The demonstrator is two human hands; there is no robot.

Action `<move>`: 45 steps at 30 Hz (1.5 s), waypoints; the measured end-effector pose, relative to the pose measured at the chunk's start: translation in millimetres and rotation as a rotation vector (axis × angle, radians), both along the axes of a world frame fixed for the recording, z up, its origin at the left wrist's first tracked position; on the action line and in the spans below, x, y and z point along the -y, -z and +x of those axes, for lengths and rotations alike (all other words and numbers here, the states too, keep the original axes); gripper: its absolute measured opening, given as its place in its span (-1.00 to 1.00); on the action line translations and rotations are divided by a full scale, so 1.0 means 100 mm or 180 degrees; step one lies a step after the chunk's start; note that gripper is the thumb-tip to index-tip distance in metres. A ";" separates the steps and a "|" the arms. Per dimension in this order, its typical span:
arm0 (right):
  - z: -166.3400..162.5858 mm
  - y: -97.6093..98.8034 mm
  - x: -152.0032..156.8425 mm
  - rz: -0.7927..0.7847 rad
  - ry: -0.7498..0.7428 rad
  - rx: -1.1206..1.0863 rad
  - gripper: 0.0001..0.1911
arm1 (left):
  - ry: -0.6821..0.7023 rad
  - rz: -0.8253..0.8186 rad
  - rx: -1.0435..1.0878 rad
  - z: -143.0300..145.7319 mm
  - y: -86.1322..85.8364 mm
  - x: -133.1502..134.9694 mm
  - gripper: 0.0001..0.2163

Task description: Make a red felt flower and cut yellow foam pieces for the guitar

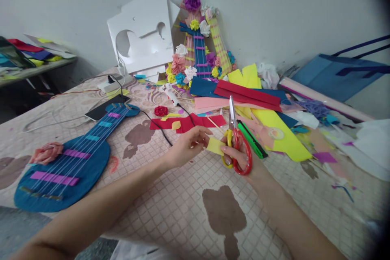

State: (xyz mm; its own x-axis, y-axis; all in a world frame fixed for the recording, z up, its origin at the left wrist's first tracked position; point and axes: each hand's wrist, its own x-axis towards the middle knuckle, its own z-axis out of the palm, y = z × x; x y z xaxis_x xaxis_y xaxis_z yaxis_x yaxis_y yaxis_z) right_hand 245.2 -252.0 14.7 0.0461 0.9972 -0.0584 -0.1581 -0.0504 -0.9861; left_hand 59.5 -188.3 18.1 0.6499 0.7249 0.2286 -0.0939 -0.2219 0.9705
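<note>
My right hand (239,160) has scissors (233,124) with red and yellow handles hooked on it, their blades pointing up and away. Between its thumb and fingers it also pinches a small piece of yellow paper (215,146). Just left of that piece is my left hand (187,146), its fingers curved and apart, holding nothing I can see. Beyond the hands lie a red paper strip (198,123), a yellow paper petal (176,125) and a red paper flower (161,111). A green cutter knife (251,140) rests right of the scissors.
A blue paper guitar (91,146) lies at left, near a phone (105,107) and power strip (114,84). A white glue gun (169,93) with a black cord sits mid-table. Decorated paper guitars (199,50) lean against the wall. Coloured paper sheets (250,95) and scraps cover the right.
</note>
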 end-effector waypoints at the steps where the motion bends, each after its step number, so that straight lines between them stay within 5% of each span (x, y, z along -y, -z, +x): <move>1: 0.00 0.01 0.00 -0.0013 -0.0026 -0.0009 -0.78 | 0.0020 0.0098 -0.0064 -0.01 0.00 -0.01 -0.74; 5: 0.00 0.04 0.01 -0.0091 -0.0079 0.0083 -0.76 | -0.0092 0.0181 -0.0307 0.00 -0.03 0.00 -0.94; 15: -0.01 0.09 -0.01 -0.0070 0.0212 0.0373 -0.68 | 0.0001 -0.0007 -0.0401 0.03 0.00 0.04 -0.85; 22: -0.03 0.03 0.04 -0.0060 0.0065 0.0879 -0.74 | 0.0224 -0.1198 -0.0071 0.04 0.04 0.04 -0.77; 29: -0.06 0.00 0.05 0.0009 0.0062 0.1075 -0.73 | 0.0111 -0.1653 0.0110 0.06 0.07 0.06 -0.74; 45: -0.07 0.02 0.04 0.0123 0.0062 0.1028 -0.79 | -0.0187 -0.1576 0.0137 0.07 -0.03 0.12 -0.73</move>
State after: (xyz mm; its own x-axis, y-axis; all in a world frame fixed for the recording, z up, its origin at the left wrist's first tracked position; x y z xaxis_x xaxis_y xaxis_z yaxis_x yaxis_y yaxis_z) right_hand 238.2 -255.9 12.3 0.0752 0.9972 0.0004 0.1627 -0.0119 -0.9866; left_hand 66.7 -199.8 20.8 0.6022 0.7882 -0.1267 -0.1373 0.2585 0.9562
